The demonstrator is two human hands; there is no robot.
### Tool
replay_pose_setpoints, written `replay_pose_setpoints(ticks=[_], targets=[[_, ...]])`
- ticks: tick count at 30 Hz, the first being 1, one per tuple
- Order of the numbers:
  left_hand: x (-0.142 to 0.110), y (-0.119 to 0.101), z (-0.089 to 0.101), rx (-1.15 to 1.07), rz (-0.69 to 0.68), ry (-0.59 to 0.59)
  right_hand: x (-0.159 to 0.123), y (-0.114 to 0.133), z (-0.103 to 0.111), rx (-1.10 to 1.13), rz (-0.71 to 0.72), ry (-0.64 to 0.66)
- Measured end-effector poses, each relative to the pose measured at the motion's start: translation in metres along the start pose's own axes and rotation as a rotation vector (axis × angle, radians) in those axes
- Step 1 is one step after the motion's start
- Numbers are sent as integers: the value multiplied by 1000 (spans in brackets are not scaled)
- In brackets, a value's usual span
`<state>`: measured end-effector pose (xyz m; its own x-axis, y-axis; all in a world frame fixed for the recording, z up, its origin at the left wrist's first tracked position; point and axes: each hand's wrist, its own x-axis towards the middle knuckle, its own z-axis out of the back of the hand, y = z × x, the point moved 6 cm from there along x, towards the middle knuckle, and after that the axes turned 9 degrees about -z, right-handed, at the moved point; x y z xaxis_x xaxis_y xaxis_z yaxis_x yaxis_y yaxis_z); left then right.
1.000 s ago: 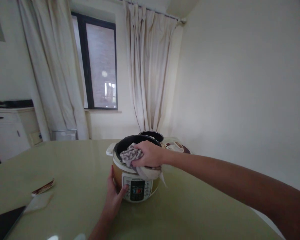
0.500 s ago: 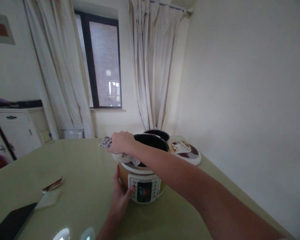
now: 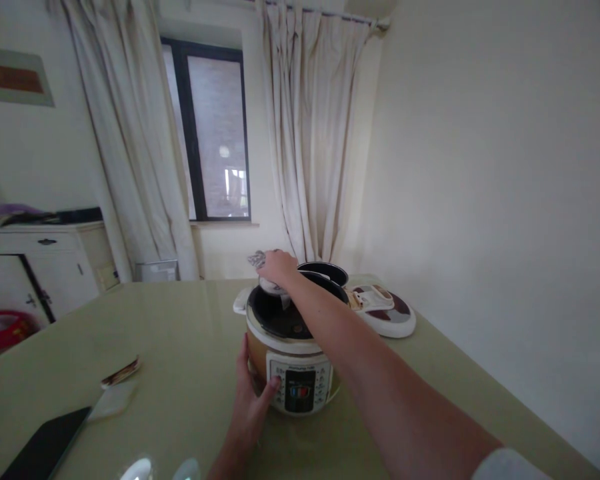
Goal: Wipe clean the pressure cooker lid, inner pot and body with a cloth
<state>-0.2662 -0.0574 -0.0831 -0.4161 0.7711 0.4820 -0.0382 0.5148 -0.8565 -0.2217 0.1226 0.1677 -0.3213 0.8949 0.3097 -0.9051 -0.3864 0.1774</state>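
An electric pressure cooker [image 3: 291, 345] with a white rim, tan body and button panel stands open on the table, its inside dark. My left hand [image 3: 250, 407] grips its lower left side, fingers round the body and thumb on the edge of the panel. Over the far rim, my right hand [image 3: 279, 265] is closed on a grey-and-white patterned cloth [image 3: 257, 259], part of which hangs down into the opening. My right forearm crosses the cooker and hides its right rim.
Behind the cooker sits a dark inner pot [image 3: 333, 271]; to its right lies the cooker's lid [image 3: 397, 319]. A dark flat tablet-like object [image 3: 47, 443] and a small folded packet [image 3: 121, 372] are on the glossy green table [image 3: 180, 333] at left. A wall rises along the right.
My right hand has moved the cloth from the cooker's near rim, round the left side, to the far rim. My left hand keeps its grip. The view has shifted slightly left.
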Motion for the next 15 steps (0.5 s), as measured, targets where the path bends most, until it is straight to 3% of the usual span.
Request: replay_pose_setpoints(ticks=[8,15], targets=[[2,4,3,43,-11,41,9,-84,19,-112,-133,25],[5,2,2,30,-34,-5,-15,-132,47,-157,-129,147]])
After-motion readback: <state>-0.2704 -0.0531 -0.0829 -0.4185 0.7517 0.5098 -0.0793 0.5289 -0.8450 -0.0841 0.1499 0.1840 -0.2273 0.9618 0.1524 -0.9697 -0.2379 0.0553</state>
